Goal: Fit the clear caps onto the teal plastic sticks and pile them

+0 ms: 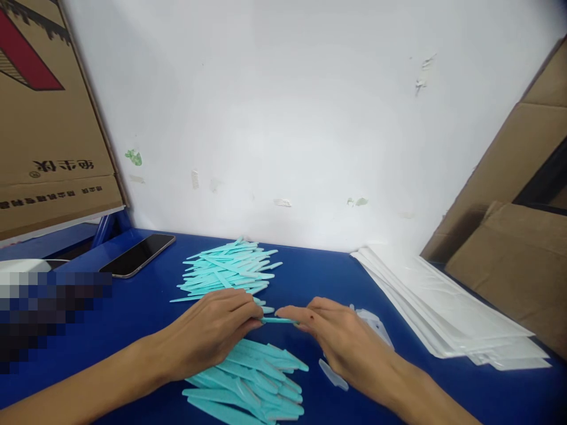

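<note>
Between my two hands is a slim turquoise eyebrow razor (278,320), held level over the blue table. The fingertips of my left hand (217,327) pinch its left end. At its right end, my right hand (343,339) grips it between thumb and fingers, which hide that tip. A loose pile of similar turquoise razors (230,268) lies just beyond my left hand. Nearer to me, partly under the left hand, sits a second pile of turquoise razors (261,383). Small translucent plastic covers (333,375) lie beside and behind my right hand.
A phone (139,255) lies at the back left of the blue table (319,277). White plastic sleeves (443,307) are stacked on the right. Cardboard boxes stand at left (53,130) and right (514,271). A white wall (283,118) closes off the back.
</note>
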A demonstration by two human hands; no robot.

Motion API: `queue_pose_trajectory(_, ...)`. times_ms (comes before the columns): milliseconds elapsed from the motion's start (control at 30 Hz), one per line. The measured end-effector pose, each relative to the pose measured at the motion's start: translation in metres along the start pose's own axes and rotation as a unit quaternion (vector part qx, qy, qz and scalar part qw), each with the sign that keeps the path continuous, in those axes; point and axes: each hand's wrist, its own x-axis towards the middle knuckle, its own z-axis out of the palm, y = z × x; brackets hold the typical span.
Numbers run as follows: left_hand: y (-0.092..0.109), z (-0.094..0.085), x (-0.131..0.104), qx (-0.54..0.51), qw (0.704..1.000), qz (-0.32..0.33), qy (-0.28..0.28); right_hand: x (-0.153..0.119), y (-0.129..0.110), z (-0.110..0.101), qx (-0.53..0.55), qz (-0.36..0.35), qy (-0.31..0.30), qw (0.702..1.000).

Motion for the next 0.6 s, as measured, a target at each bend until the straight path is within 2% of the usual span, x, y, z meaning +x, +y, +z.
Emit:
queue_pose_trajectory(200,-0.008,0.000,0.004,0.070,0.997,0.004,0.018,0.003,0.002,-0.004,-0.018,0.017,-0.024,0.999)
queue_pose_trajectory(333,-0.028,-0.012,0.005,0.162,0.985,-0.052,0.026,0.004,0.012,-0.023,-0.029,0.070,0.008,0.997)
queue_pose_trajectory(400,-0.041,-0.017,0.004,0.197,0.975,-0.096,0.019,0.002,0.017,-0.036,-0.012,0.128,-0.037,0.991)
queue_pose_trajectory(467,-0.054,-0.020,0.001,0.216,0.968,-0.127,0.002,-0.001,0.020,-0.046,0.029,0.178,-0.119,0.976)
queue_pose_trajectory(533,-0.063,-0.019,-0.002,0.216,0.965,-0.145,-0.025,-0.004,0.021,-0.052,0.063,0.208,-0.177,0.960)
queue_pose_trajectory(600,-0.066,-0.017,-0.004,0.210,0.965,-0.152,-0.047,-0.005,0.020,-0.053,0.082,0.219,-0.205,0.951)
